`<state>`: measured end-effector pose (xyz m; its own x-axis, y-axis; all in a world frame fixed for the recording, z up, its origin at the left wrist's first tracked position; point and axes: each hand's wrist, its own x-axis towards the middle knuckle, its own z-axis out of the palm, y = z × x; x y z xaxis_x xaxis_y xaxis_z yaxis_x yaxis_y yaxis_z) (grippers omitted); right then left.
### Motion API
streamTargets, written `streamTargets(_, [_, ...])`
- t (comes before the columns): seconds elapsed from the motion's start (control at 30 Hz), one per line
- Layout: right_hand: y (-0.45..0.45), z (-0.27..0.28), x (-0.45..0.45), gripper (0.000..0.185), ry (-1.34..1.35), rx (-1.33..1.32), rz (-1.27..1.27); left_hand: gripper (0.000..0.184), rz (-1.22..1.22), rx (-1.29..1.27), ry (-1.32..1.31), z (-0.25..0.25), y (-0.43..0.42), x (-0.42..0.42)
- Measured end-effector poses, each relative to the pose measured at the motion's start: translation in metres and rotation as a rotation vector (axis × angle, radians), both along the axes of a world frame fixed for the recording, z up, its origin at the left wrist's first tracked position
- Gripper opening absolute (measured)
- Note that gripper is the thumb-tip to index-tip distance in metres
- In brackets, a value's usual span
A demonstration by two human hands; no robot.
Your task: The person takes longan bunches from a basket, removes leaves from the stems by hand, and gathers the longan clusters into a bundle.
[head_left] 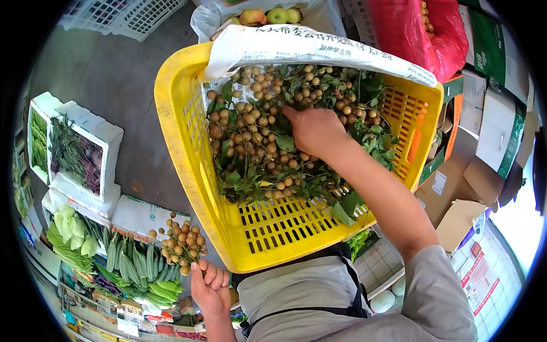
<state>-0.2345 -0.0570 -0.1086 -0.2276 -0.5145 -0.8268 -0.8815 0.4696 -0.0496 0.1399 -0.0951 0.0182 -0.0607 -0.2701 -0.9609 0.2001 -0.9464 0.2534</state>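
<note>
My left hand is closed around the stems of a bunch of longans, held outside the basket's near left corner. The round brown fruit stands above my fingers. Inside a large yellow plastic basket lie many more longans with green leaves and twigs. My right hand reaches over the near side into the middle of this pile. One digit points toward the fruit at the left; the other fingertips are hidden, so its grip cannot be told. Printed paper covers the basket's far rim.
Foam boxes of greens stand at the left, with green gourds below them. A bag of apples and a red plastic bag sit beyond the basket. Cardboard boxes crowd the right side.
</note>
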Motion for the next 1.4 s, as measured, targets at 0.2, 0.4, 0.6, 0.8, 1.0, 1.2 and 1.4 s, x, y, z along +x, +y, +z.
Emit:
streamTargets(0.2, [-0.017, -0.008, -0.006, 0.032, -0.119, 0.116, -0.067, 0.028, -0.005, -0.003, 0.025, 0.009, -0.001, 0.0])
streamTargets(0.4, [-0.019, 0.001, -0.007, 0.043, -0.125, 0.196, 0.043, 0.025, -0.013, -0.068, 0.095, 0.027, -0.005, -0.008])
streamTargets(0.6, [0.0, 0.045, -0.001, 0.02, -0.042, 0.03, 0.104, 0.027, -0.013, -0.16, 0.13, 0.06, -0.014, -0.006])
streamTargets(0.8, [0.066, 0.059, 0.004, 0.037, 0.036, -0.378, -0.003, 0.026, -0.036, -0.286, 0.17, 0.079, -0.02, -0.005])
streamTargets(1.0, [0.064, 0.055, 0.018, 0.04, 0.018, -0.393, -0.1, 0.026, -0.033, -0.3, 0.183, 0.087, -0.014, -0.007])
streamTargets(1.2, [-0.003, 0.026, 0.007, 0.033, -0.04, -0.024, 0.029, 0.026, -0.054, -0.285, 0.198, 0.098, 0.001, -0.01])
streamTargets(1.4, [-0.027, 0.017, -0.001, 0.02, -0.111, 0.218, -0.108, 0.026, -0.062, -0.293, 0.174, 0.116, 0.011, -0.007])
